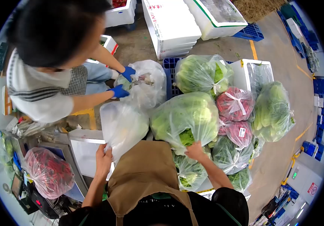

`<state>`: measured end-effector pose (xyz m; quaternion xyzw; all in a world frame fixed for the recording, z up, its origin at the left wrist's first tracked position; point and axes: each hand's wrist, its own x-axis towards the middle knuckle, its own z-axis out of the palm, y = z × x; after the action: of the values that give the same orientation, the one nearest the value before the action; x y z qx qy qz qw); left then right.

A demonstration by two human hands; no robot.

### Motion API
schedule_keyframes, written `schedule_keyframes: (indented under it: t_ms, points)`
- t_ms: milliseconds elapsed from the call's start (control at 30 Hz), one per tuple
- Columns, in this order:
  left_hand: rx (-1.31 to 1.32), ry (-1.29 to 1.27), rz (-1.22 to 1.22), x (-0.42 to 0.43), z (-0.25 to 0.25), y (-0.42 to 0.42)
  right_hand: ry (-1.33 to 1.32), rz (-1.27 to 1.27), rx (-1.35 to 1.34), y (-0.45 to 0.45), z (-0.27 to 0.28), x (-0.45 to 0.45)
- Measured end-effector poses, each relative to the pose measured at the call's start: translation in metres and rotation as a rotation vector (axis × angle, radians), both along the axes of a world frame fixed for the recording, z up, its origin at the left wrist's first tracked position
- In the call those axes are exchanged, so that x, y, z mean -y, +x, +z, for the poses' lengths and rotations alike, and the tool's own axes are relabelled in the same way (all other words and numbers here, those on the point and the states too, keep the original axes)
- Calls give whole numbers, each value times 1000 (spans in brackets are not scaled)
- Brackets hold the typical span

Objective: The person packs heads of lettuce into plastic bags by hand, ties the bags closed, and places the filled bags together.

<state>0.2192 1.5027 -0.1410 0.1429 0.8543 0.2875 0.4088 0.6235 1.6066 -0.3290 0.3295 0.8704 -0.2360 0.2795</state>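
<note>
My left hand [103, 160] is closed on the edge of a whitish, translucent plastic bag [126, 124]; what is inside it, if anything, I cannot make out. With my right hand [196, 150] I grip the gathered mouth of a large clear bag of leafy green vegetables [184, 116], which rests in front of my apron. Just beyond the whitish bag, a co-worker's blue-gloved hands [122, 90] touch another clear plastic bag [147, 81]. A bag of leafy greens [192, 171] sits below my right hand.
Tied bags of red produce [235, 103] and greens [273, 113] crowd the right side. White foam boxes [171, 26] stand at the back by a blue pallet [171, 71]. At left, a bag of red produce [49, 171] lies near a weighing machine [38, 203].
</note>
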Motion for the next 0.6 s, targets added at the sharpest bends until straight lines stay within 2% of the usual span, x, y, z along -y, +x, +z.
schedule_keyframes:
  t_ms: [100,167,300,467,567,600]
  points:
    - [53,36,16,-10,-26,5,-68,-146,-35,17,-34,-46]
    - [52,74,36,-13,-42,9,-80,-166,38,2,-60,-62]
    - [106,60,74,-14,-36,18,-95,-184,124,-21,-69,-71]
    - [36,-26,54,-7,-33,-8,52,-251,-121,-18,-41,-41]
    - [9,-54,8,-21,-21,-9,124,-440,-555,-13,-30,-32]
    - [4,-50,0,-25,-20,-10,153,-508,-616,-17,-22,-30]
